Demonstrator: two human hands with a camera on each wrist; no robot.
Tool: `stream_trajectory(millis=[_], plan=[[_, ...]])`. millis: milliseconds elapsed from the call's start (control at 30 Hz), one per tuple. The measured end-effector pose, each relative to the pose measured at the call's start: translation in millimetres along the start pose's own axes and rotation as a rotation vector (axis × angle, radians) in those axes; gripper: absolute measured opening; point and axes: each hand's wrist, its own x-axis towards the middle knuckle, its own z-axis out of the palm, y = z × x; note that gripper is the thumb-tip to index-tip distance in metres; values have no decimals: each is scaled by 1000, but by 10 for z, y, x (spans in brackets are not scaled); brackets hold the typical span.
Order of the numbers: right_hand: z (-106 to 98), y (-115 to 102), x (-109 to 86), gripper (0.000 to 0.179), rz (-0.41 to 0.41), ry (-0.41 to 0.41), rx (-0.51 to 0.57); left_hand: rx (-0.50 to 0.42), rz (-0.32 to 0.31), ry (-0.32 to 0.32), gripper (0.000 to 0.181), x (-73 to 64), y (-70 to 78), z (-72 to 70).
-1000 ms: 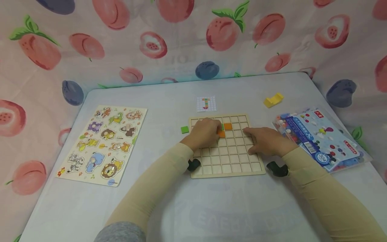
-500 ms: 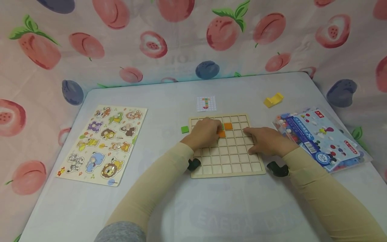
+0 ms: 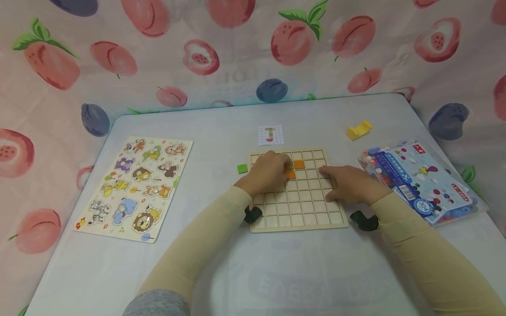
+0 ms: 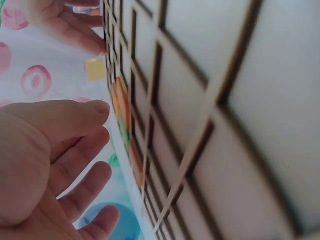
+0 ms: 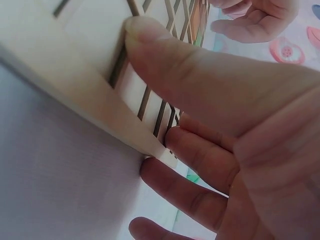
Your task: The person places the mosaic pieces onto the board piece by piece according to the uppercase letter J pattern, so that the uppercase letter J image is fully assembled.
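A wooden grid board point(image 3: 296, 221) lies flat on the table in the head view. My left hand point(image 3: 266, 173) is over its upper left part, thumb and index fingertips right at the set-in tiles: an orange tile point(image 3: 299, 164), another orange tile point(image 3: 290, 174) and a partly hidden green tile point(image 3: 290, 166). In the left wrist view, the left hand's other fingers point(image 4: 87, 187) spread loosely, and nothing shows between them. My right hand point(image 3: 352, 183) rests on the board's right side; its thumb point(image 5: 150, 37) touches the grid in the right wrist view.
A loose green tile point(image 3: 242, 168) lies left of the board. Behind it is a small pattern card point(image 3: 262, 140). An animal picture puzzle point(image 3: 128, 193) lies at left. At right are a yellow curved piece point(image 3: 359, 131) and a blue printed pack point(image 3: 424, 177).
Both hands stay almost where they were on the board, and the tiles have not moved. The head view has shifted very slightly.
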Motion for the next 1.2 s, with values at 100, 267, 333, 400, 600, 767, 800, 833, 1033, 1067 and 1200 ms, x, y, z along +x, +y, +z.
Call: stream_trajectory(millis=[100,267,333,400,600,767,800,833,1033,1067,1200], plan=[[-3,1,-3,81,3,0,0,-47,-21,4,30,-31,-32,-48],[2,-5,-1,82,13,-3,11,-49,-29,1,34,-76,-107,-122],[3,-6,-3,82,14,-3,14,-39,-32,3,37,-95,-121,-149],[2,-6,-3,82,14,-1,15,-51,-46,5,38,-118,-133,-182],[-8,-24,-8,80,14,-1,15,-121,-114,22,38,-199,-215,-237],[7,-19,-24,82,28,-17,31,-155,-135,37,38,-300,-308,-252],[12,-14,-28,82,28,-20,31,-160,-140,40,38,-322,-329,-255],[16,-12,-31,82,26,-20,31,-158,-142,43,38,-344,-351,-257],[22,-9,-35,81,13,-5,28,-161,-169,71,37,-442,-514,-270],[21,-10,-34,81,13,-3,25,-163,-173,75,37,-454,-543,-271],[17,-10,-31,81,9,4,17,-148,-186,74,39,-491,-663,-268]])
